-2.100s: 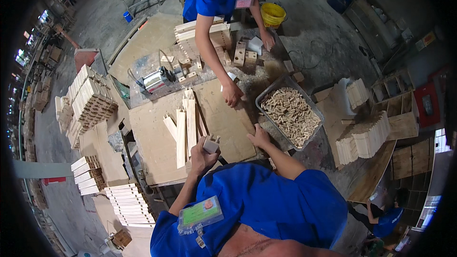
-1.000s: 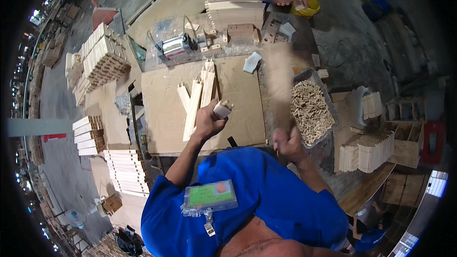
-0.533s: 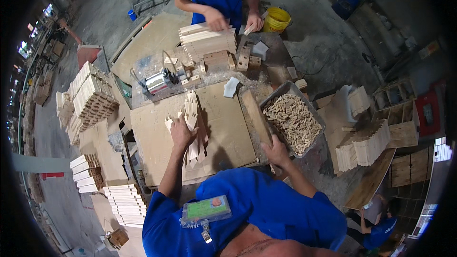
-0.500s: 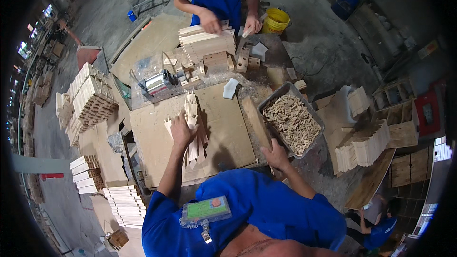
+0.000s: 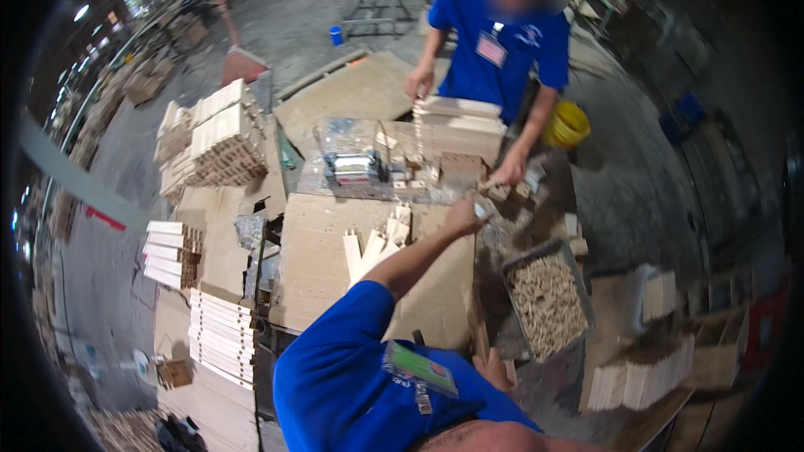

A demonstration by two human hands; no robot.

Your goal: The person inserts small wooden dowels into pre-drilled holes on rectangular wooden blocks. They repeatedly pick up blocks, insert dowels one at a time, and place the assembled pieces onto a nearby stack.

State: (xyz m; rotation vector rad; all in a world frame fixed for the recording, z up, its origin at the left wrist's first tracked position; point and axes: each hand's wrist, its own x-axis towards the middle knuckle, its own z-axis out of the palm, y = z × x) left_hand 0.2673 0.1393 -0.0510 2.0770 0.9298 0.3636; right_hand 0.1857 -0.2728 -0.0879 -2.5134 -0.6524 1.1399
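Hands: 2, apart. By the left hand point(image 5: 461, 219), at the cardboard's point(image 5: 314, 276) far right corner, a white scrap point(image 5: 481, 211) is being touched; its grip cannot be told. By the right hand point(image 5: 494, 371), a wood block point(image 5: 480, 335) is being gripped near the worktop's point(image 5: 498, 238) near edge.
Bars point(image 5: 366, 259): being carried by the cardboard, toward its far edge.
Progress, judged: partial; some bar ends seem pegged, while many loose pegs point(image 5: 544, 301) are being held in the tray point(image 5: 579, 279), right edge.
Labels: 2 badges, 1 green point(image 5: 419, 368), 1 pink point(image 5: 492, 48); no print is being made out.
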